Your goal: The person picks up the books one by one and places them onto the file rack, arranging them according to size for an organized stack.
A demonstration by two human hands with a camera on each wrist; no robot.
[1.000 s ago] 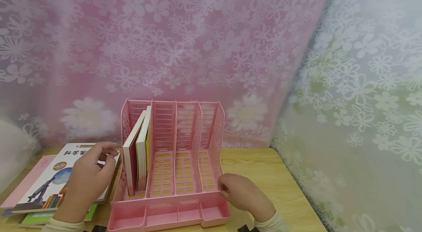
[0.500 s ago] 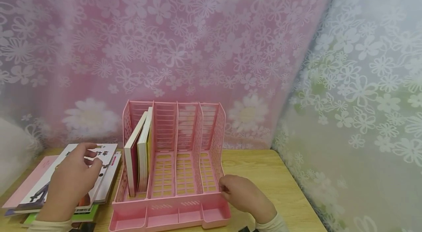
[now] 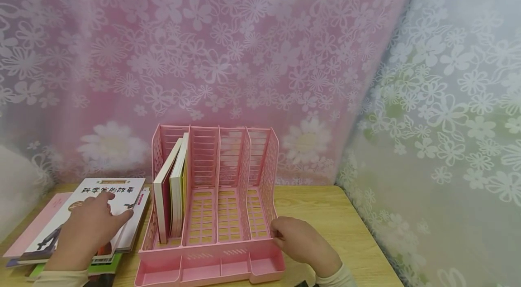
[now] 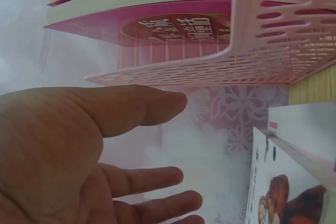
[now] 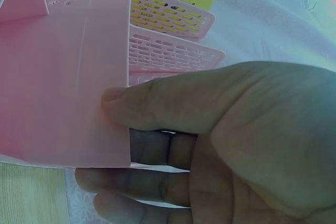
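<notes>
My right hand grips the front right edge of a pink plastic book rack. In the right wrist view the thumb lies on the rack's outer face, with fingers behind and below it. My left hand is over a stack of books at the left, holding nothing, its thumb and fingers spread apart. Under that hand lies a white-covered picture book, partly hidden by it. In the rack's leftmost compartment two books stand, a thick magenta-covered book leaning right and a paler book.
Beneath the white book, a pink book sticks out left and a green book toward the front. The rack has shallow trays along its front. A wooden table carries everything, with flowered curtains behind and at the right.
My left hand has moved left from beside the rack to over the book stack, then lowered a little with its fingers spreading. The right hand has stayed on the rack's edge.
</notes>
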